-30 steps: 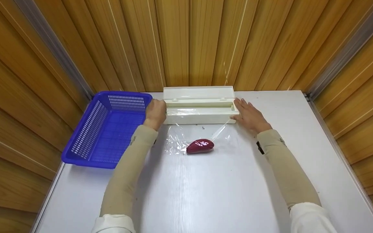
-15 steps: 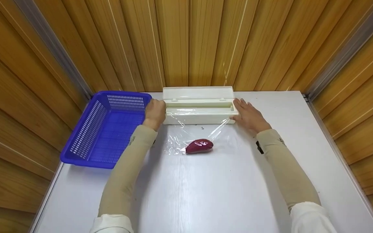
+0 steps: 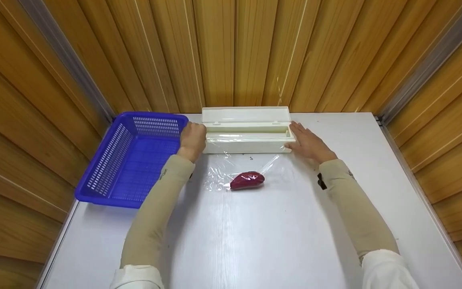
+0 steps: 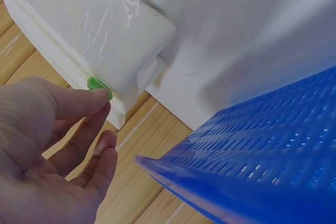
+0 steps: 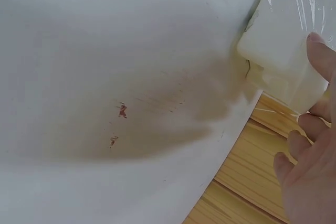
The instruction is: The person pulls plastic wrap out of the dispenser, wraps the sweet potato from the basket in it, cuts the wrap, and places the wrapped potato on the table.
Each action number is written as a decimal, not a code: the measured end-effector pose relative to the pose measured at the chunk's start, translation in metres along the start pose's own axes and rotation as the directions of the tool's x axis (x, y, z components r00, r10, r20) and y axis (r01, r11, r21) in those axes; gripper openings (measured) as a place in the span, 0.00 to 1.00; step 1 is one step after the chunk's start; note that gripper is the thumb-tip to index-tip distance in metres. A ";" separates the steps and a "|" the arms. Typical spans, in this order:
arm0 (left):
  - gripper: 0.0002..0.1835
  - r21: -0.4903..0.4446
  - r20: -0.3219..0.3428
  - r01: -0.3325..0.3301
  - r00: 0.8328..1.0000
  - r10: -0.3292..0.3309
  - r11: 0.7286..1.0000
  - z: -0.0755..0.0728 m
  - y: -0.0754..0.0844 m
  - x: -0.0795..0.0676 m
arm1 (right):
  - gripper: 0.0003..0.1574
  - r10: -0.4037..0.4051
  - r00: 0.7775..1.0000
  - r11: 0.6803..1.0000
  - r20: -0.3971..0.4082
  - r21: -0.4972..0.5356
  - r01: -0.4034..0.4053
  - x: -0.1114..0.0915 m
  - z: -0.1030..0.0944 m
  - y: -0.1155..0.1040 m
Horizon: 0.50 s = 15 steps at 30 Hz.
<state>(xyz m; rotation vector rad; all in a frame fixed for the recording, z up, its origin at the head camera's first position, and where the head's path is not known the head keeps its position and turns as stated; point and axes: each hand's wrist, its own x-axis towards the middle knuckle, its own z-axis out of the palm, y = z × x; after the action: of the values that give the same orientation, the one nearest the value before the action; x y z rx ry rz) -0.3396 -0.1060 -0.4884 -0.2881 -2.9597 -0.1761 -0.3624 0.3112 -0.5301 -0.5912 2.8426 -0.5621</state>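
Observation:
A white cling film dispenser (image 3: 251,147) stands at the back of the table, its lid raised and a film roll inside. My left hand (image 3: 193,141) is at its left end; the left wrist view shows thumb and forefinger pinching a small green slider (image 4: 97,84) on the edge. At the right end, my right hand (image 3: 309,144) rests against the box with extended fingers, its thumb (image 5: 321,56) on the filmed front. Clear cling film (image 3: 217,172) runs forward from the dispenser to a dark red, tapered vegetable (image 3: 248,180), perhaps a sweet potato, which looks covered by film.
A blue plastic basket (image 3: 138,168) with slotted walls stands left of the dispenser, close to my left hand. Wood-patterned walls (image 3: 251,52) enclose the white table (image 3: 255,241) at the back and sides. Small reddish marks (image 5: 122,110) lie on the tabletop near my right hand.
Both hands stay at the dispenser's ends, and the vegetable lies in the same place. The film's creases between box and vegetable have shifted slightly.

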 end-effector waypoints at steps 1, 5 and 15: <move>0.09 0.003 0.002 -0.003 1.000 0.003 1.000 0.000 0.000 0.000 | 0.53 0.005 1.000 1.000 0.003 0.012 -0.005 0.000 -0.001 0.000; 0.10 0.027 0.002 -0.011 1.000 0.011 1.000 0.001 0.002 -0.001 | 0.52 0.000 1.000 0.999 -0.011 0.051 0.000 -0.001 -0.004 0.000; 0.12 0.061 0.016 -0.050 0.999 0.049 0.997 0.001 0.012 0.000 | 0.48 -0.011 0.999 0.999 -0.050 0.046 0.013 -0.005 -0.008 0.001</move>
<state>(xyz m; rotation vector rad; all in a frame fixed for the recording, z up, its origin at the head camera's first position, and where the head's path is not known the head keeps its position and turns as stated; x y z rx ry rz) -0.3372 -0.0939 -0.4884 -0.3554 -2.9624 -0.0768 -0.3602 0.3164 -0.5225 -0.5945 2.8658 -0.6517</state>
